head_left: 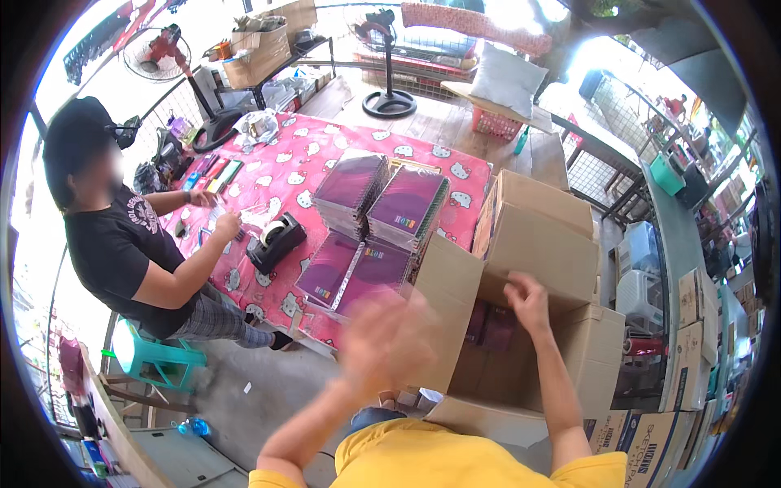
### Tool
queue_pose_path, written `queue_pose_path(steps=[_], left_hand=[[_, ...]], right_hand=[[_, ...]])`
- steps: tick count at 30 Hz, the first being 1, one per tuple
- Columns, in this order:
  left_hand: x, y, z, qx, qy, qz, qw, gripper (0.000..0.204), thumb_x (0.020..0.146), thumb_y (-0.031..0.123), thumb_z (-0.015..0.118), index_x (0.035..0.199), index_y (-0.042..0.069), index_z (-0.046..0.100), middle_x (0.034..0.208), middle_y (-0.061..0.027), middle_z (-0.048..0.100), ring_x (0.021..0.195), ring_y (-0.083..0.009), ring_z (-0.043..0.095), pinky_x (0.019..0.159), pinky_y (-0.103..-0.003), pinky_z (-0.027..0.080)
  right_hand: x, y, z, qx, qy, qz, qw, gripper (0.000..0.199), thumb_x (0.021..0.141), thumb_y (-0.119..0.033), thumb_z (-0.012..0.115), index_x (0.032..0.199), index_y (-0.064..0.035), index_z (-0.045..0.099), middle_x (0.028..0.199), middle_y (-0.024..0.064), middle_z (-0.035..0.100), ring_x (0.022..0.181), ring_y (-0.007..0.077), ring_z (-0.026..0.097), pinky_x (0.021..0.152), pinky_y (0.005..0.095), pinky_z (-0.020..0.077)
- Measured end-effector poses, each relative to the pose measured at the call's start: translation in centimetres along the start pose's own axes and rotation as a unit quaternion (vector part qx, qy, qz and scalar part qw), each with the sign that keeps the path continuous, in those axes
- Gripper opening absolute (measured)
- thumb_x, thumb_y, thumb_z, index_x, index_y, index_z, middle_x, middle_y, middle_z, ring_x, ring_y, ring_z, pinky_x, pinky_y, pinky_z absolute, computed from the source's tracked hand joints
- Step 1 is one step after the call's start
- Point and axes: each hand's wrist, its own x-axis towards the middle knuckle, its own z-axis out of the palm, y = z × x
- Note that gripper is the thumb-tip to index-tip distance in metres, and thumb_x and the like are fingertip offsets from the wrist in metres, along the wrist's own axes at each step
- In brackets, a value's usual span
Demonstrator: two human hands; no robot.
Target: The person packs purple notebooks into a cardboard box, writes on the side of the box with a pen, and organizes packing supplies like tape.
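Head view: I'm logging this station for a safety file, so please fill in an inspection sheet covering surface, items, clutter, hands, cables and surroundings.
Surface: table under a pink patterned cloth.
Items: stacks of purple spiral notebooks; open cardboard box with purple items inside.
Clutter: black tape dispenser beside the notebooks; slim colourful packs near the co-worker.
Hands: left hand blurred, grip unclear, by the nearer stacks; right hand curled over the box opening, nothing seen in it.
Cables: nothing clearly seen.
Surroundings: co-worker in a black shirt at left; standing fans beyond the table; teal stool.
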Motion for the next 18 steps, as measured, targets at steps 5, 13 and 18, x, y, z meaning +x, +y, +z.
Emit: queue_pose_path(steps=[5, 13, 18], left_hand=[[7.0, -24.2, -6.7, -0.052, 0.251, -0.437, 0.862, 0.088, 0.085, 0.06, 0.06, 0.145, 0.001, 0.034, 0.148, -0.0228, 0.035, 0.138, -0.0353, 0.032, 0.113, -0.038, 0.024], [12.1, -19.4, -3.9, -0.084, 0.063, -0.319, 0.942, 0.068, 0.073, 0.012, 0.078, 0.132, 0.001, 0.046, 0.114, -0.0134, 0.064, 0.103, -0.0238, 0.062, 0.088, -0.037, 0.048], [10.3, -9.0, -4.0, 0.183, 0.224, -0.089, 0.953, 0.085, 0.072, 0.005, 0.078, 0.143, 0.009, 0.032, 0.123, -0.015, 0.059, 0.103, -0.0246, 0.062, 0.086, -0.036, 0.051]], right_hand=[[7.7, -19.1, 5.1, 0.333, -0.117, 0.1, 0.93, 0.065, 0.09, -0.054, 0.06, 0.125, -0.0001, 0.053, 0.094, 0.0042, 0.057, 0.078, 0.0121, 0.054, 0.066, 0.0266, 0.0451], [10.1, -27.6, 10.7, 0.201, 0.109, 0.022, 0.973, 0.085, 0.061, -0.015, 0.085, 0.124, 0.0118, 0.034, 0.119, 0.0249, 0.048, 0.113, 0.0379, 0.05, 0.101, 0.0399, 0.039], [5.0, -29.4, 5.0, 0.063, 0.243, -0.302, 0.92, 0.079, 0.065, -0.013, 0.08, 0.131, 0.0008, 0.039, 0.115, 0.0198, 0.049, 0.111, 0.0307, 0.051, 0.094, 0.0408, 0.0438]])
